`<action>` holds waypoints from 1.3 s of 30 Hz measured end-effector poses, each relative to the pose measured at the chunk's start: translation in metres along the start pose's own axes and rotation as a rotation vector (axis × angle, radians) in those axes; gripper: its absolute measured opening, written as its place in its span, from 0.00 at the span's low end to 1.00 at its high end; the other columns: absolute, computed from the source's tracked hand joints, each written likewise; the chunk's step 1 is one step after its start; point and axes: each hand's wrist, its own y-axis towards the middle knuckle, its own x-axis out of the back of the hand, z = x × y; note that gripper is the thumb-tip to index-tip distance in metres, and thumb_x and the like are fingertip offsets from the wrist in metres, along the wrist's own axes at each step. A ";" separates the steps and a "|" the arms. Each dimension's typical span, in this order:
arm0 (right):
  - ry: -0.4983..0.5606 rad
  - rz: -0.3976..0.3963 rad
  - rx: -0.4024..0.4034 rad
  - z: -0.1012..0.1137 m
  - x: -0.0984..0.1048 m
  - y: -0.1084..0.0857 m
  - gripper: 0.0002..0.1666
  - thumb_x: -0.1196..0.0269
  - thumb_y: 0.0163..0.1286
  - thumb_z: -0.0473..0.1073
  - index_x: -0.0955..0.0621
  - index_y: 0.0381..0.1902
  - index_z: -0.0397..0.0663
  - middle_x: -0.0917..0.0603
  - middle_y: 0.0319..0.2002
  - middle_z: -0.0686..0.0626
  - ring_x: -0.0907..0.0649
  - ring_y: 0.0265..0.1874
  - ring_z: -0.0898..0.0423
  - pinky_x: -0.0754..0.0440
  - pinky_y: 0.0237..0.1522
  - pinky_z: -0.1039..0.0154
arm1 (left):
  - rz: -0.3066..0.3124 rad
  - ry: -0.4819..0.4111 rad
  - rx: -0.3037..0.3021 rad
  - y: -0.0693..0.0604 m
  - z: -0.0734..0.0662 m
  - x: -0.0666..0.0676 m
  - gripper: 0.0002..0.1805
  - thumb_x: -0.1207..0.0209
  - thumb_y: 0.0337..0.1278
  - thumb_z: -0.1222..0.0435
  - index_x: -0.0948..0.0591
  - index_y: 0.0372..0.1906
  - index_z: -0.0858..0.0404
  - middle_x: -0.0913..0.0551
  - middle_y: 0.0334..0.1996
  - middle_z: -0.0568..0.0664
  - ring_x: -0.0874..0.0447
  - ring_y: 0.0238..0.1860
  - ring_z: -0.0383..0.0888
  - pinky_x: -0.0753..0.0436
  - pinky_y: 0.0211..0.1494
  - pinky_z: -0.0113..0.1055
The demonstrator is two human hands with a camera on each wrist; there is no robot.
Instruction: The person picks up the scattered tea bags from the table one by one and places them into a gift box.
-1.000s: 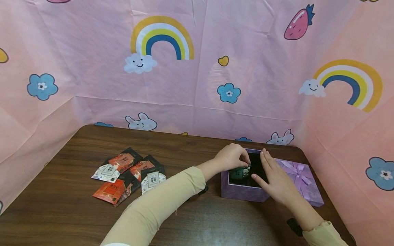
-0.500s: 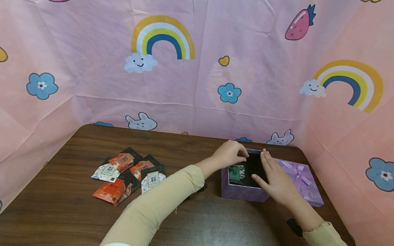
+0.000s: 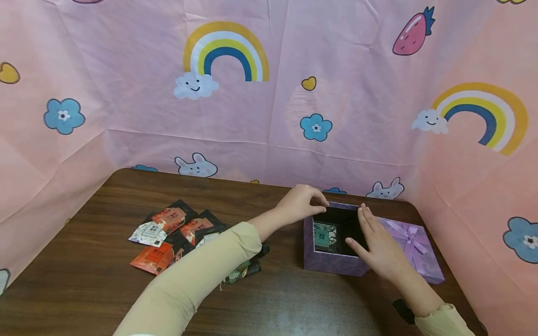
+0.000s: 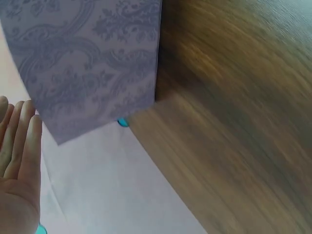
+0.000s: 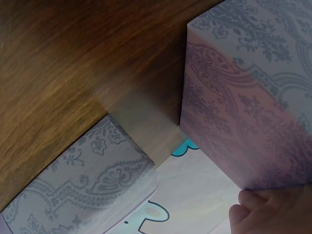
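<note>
A purple box [image 3: 336, 265] stands uncovered at the right, and a dark packet with a green label [image 3: 322, 237] lies in its left part. Over the box's back left corner is the left hand [image 3: 300, 204], fingers bent loosely with nothing between them; the left wrist view shows this hand [image 4: 19, 165] beside the patterned box wall [image 4: 87, 63]. The right hand [image 3: 380, 247] rests on the box's right edge, its fingers extended. In the right wrist view, part of that hand [image 5: 273, 209] shows at the box wall [image 5: 253, 97].
The purple lid with a ribbon bow [image 3: 420, 252] lies right of the box. Several orange and white packets [image 3: 154, 258] are spread at the left. Green-and-black packets [image 3: 241, 273] lie partly behind the left sleeve. A small black object [image 3: 403, 311] sits near the right forearm.
The left hand has let go of the green-label packet inside the box and moved up and left. More of the packets near the left sleeve now shows. The right hand has stayed in place.
</note>
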 end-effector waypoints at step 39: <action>-0.010 -0.001 0.008 -0.001 -0.001 -0.001 0.55 0.43 0.81 0.64 0.51 0.86 0.35 0.52 0.87 0.35 0.46 0.85 0.32 0.42 0.80 0.29 | -0.228 0.001 0.269 -0.132 0.096 0.132 0.12 0.30 0.68 0.66 0.10 0.53 0.63 0.08 0.50 0.58 0.09 0.49 0.54 0.11 0.53 0.49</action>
